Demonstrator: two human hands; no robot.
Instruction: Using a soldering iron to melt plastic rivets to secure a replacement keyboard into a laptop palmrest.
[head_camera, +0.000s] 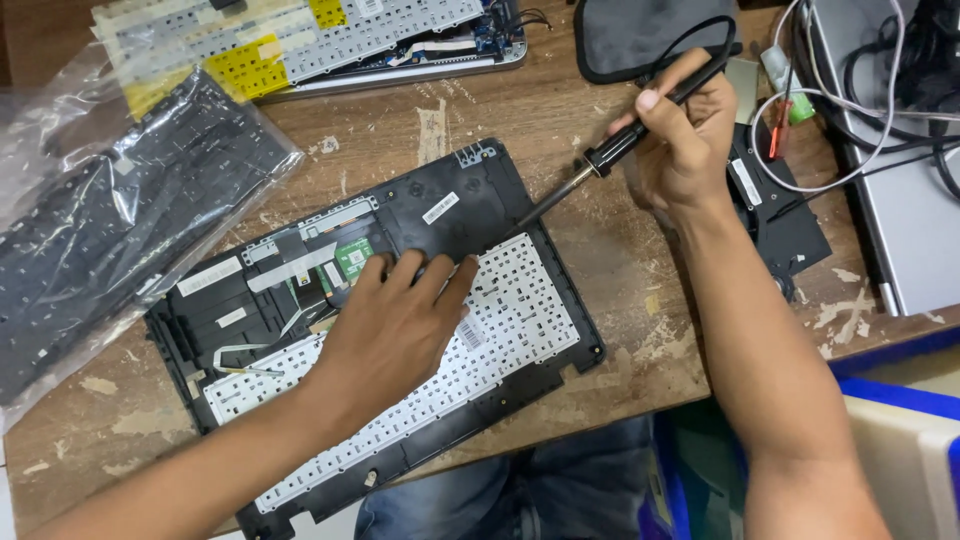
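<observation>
Right hand (685, 135) is gripping a soldering iron (610, 155) pen-style, fingers closed round the black handle, metal tip angling down-left and hovering at the upper right edge of the laptop shell (380, 330). Can't tell if the tip is touching. Left hand (395, 325) is lying flat and open, holding nothing, fingers spread and pressing on the shell where the white keyboard backing (520, 310) is meeting the black part with the small green board (353, 258). Shell is sitting diagonally on the worn wooden table (620, 260), directly under the left hand, down-left of the right. Bagged black keyboard (100, 220) is lying far left; another opened laptop (340, 40) is sitting at the top edge.
</observation>
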